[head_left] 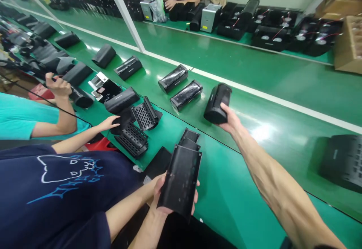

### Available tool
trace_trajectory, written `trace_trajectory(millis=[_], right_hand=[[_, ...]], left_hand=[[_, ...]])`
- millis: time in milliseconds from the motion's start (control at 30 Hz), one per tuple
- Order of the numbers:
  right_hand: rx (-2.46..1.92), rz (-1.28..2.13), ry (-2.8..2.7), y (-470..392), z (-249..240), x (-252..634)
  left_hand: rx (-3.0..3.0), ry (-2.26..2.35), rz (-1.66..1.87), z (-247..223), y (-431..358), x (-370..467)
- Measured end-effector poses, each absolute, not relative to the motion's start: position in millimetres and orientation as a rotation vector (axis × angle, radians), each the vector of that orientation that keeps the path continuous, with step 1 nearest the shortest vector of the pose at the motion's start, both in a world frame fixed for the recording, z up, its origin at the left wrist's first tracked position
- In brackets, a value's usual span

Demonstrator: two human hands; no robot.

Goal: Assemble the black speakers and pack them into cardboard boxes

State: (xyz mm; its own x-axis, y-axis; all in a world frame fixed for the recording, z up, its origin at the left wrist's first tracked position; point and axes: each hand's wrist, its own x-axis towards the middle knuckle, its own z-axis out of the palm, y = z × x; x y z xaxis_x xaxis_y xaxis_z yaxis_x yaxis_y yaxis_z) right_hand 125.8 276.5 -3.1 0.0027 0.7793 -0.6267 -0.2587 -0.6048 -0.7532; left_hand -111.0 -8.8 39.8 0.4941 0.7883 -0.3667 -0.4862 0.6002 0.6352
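Our right grip is closed on the end of a black housing, at the green desk; whether the housing is lifted from it, we cannot say surely. Our left grip holds a black curved panel, nearer to us, and the ends of other panels show behind it. Leftward, a co-worker's hand touches dark parts beside perforated pieces. Two glossy housings lie beyond.

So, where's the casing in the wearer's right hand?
Right of centre in the head view: the black casing in the right hand is right of two shinier casings.
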Motion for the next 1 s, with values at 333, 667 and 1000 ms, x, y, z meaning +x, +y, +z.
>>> trace_trajectory(millis=[333,667,1000], right_hand=[[-1.365,1.696,-0.676,-17.4,44.9,291.8],[-1.585,1.418,-0.742,-133.7,81.5,366.4],[-1.884,1.038,-1.5,-112.4,126.6,306.9]], left_hand=[[0.197,0.356,0.791,37.0,-4.5,-13.3],[0.219,0.358,0.745,25.4,-54.8,81.0],[0.489,0.334,0.663,26.9,-55.1,102.7]])
